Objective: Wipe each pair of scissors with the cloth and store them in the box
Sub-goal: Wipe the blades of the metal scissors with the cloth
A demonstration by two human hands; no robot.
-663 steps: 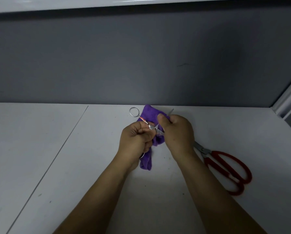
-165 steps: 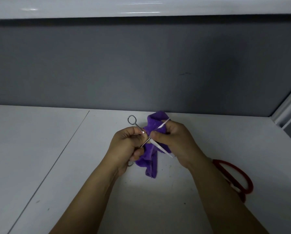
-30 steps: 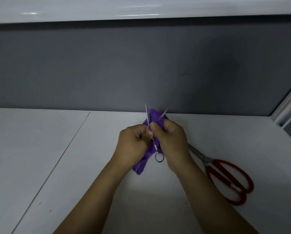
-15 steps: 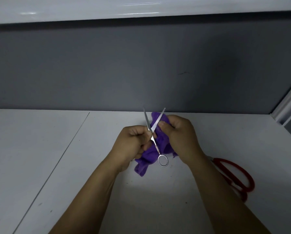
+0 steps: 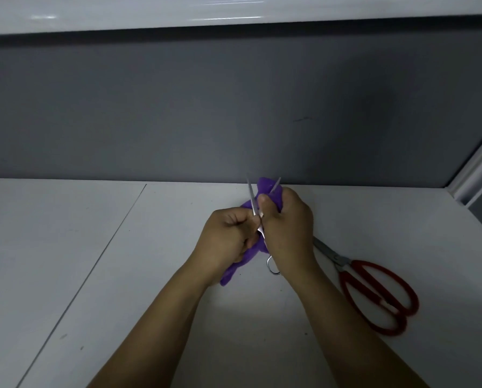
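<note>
Bare white table point(image 5: 66, 247) nearest. Flat at right, red-handled scissors point(image 5: 374, 292), tips just beside right hand point(image 5: 287, 233). Mid-table, left hand point(image 5: 228, 233) clenched on steel scissors point(image 5: 251, 198), blades spread upward; right hand pinching purple cloth point(image 5: 235, 267) round one blade. Grey wall point(image 5: 234, 107) close behind.

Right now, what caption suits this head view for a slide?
Left hand and right hand wipe open silver scissors with purple cloth; red scissors lie beside.

Only the person's arms are in shot. The left forearm point(image 5: 170, 317) and right forearm point(image 5: 329, 323) run up from the bottom edge of the frame, both bare all the way down to it, wrists included. The left hand point(image 5: 228, 236) and right hand point(image 5: 287, 228), just below centre, are bare too.
</note>
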